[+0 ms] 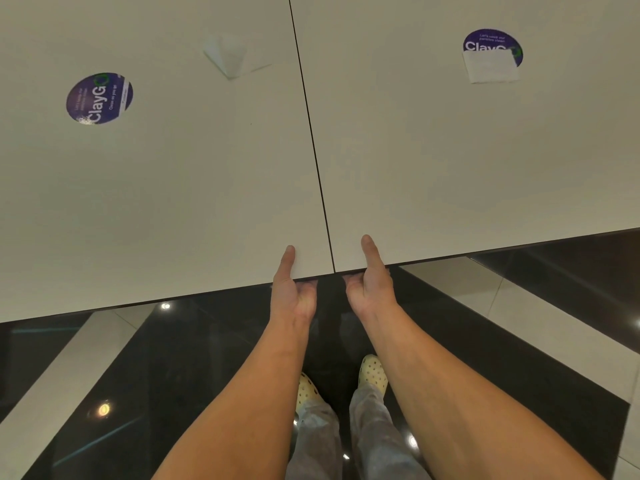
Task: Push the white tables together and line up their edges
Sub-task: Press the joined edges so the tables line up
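Our left hand (294, 292) grips the left table (156, 188) at its near edge, thumb on top; our right hand (372, 289) likewise grips the right table (450, 161). Only a thin seam (311, 133) parts them. Round stickers (99, 98) read "ClayGo".

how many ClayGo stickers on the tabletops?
2. One ClayGo sticker sits far left on the left table; the other sits far right on the right table, partly covered by a white paper. More may lie outside the frame.
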The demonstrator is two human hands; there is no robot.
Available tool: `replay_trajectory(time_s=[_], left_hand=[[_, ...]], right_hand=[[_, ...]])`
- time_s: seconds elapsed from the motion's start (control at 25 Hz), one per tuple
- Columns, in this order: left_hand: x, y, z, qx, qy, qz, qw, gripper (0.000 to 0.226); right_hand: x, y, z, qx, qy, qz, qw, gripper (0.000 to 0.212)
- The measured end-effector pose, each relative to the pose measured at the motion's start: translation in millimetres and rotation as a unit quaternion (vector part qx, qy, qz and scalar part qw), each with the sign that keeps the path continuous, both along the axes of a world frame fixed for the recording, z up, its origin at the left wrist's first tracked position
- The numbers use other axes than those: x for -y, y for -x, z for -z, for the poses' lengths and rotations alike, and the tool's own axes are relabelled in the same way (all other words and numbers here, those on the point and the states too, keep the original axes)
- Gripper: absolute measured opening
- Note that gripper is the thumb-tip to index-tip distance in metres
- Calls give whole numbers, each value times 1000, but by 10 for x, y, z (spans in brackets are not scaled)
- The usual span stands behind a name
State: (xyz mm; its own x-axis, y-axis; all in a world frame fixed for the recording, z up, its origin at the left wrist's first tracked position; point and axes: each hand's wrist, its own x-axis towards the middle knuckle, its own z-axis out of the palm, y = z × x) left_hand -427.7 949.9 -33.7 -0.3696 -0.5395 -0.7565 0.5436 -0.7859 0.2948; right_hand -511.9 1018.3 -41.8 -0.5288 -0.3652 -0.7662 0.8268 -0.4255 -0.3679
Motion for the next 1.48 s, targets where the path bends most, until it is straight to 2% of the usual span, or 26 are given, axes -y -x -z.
replay_trajectory(time_s=[0.36,0.56,0.64,0.8,0.92,1.16,1.48], left_hand=[[-24,-64,-4,-21,-6,17,1000,49],[-22,-276,-2,104,30,189,976,65],[-109,-375,-14,103,26,236,966,66],[-228,-239,-77,75,18,192,978,67],[-205,-101,-69,84,5,142,986,62],[-196,-81,-80,72,6,135,988,43],[-238,-74,-72,64,24,137,988,41]], right_hand=[[-22,-35,-57,0,2,-26,1000,51],[-154,-174,-60,-14,-48,-133,990,53],[-243,-254,-39,-8,-54,-155,986,56],[-218,-159,-69,-22,-65,-158,985,64],[-159,-78,-78,-34,-84,-154,984,54],[-171,-88,-35,-46,-73,-149,985,46],[-171,-116,-90,-55,-68,-150,985,40]])
